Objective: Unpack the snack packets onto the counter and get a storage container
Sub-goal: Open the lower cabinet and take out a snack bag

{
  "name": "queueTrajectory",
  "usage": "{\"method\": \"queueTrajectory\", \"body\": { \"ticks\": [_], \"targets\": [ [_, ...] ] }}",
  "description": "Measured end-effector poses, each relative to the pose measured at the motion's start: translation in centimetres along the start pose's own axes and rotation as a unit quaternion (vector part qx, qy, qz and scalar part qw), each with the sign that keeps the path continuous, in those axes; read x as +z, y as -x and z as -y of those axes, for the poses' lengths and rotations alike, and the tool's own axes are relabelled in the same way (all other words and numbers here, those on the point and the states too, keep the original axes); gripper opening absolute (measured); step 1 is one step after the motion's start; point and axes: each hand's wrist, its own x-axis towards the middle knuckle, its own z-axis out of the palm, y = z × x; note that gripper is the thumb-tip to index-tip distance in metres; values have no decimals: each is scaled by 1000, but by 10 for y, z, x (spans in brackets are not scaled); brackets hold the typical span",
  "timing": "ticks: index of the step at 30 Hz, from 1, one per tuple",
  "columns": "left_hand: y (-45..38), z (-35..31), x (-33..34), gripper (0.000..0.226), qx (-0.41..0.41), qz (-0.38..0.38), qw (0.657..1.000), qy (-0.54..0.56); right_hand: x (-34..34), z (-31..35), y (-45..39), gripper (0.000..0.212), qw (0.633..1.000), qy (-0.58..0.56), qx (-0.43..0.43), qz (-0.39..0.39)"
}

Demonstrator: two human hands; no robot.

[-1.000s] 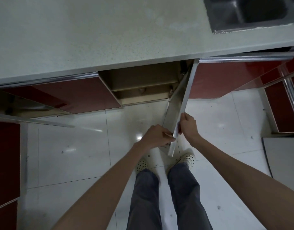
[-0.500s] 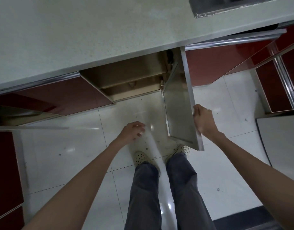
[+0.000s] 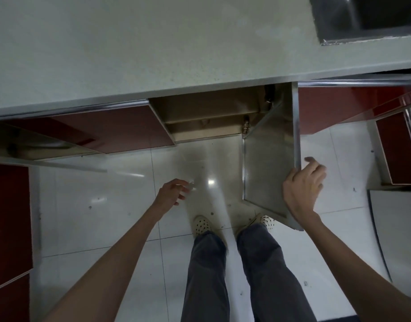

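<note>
Cabinet door [image 3: 269, 159] at 1 o'clock stands open, right hand [image 3: 300, 194] on its edge, fingers loosely apart. Left hand [image 3: 173, 194] free, fingers relaxed. No container or packets visible; counter [image 3: 130, 43] at 12 bare. Fetching looks barely begun.

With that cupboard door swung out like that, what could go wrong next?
The open cupboard door juts over the floor right above the person's right foot, so a step forward could knock a shin on its lower corner.

The right hand sits at the door's thin metal edge with fingers loose; if the door swings, fingers might get scraped or pinched.

The cupboard looks dim and low, and no container is visible from here, so bending in risks bumping the counter edge.
</note>
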Motion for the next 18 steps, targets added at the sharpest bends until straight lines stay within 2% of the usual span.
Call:
{"method": "queueTrajectory", "body": {
  "ticks": [1, 2, 3, 5, 7, 9, 12, 15, 18],
  "targets": [
    [1, 1, -4, 28, 0, -1, 1000, 5, -1, 7, 1, 41, 998, 16, -60, -27],
    [1, 1, -8, 29, 1, -4, 1000, 8, 0, 16, 1, 47, 992, 13, -120, -22],
    [0, 0, -11, 28, 2, -8, 1000, 11, 2, 26, 0, 47, 986, -4, -167, 14],
    [-4, 0, -15, 28, -4, -23, 1000, 17, 12, 48, -1, 37, 968, -47, -204, 139],
    [-10, 1, -16, 30, -13, -40, 999, 26, 31, 67, -3, 31, 946, -70, -181, 260],
    [-19, 5, -14, 29, -10, -46, 998, 32, 56, 78, -4, 32, 924, -59, -111, 360],
    [-41, 14, -9, 26, 2, -49, 998, 41, 100, 70, -1, 29, 888, -13, -56, 457],
    [-72, 29, -3, 25, -3, -51, 997, 58, 148, 52, -1, 29, 859, 40, -37, 508],
    [-112, 50, 0, 26, -7, -53, 997, 57, 198, 43, -14, 22, 867, 13, -4, 499]
  ]
}}
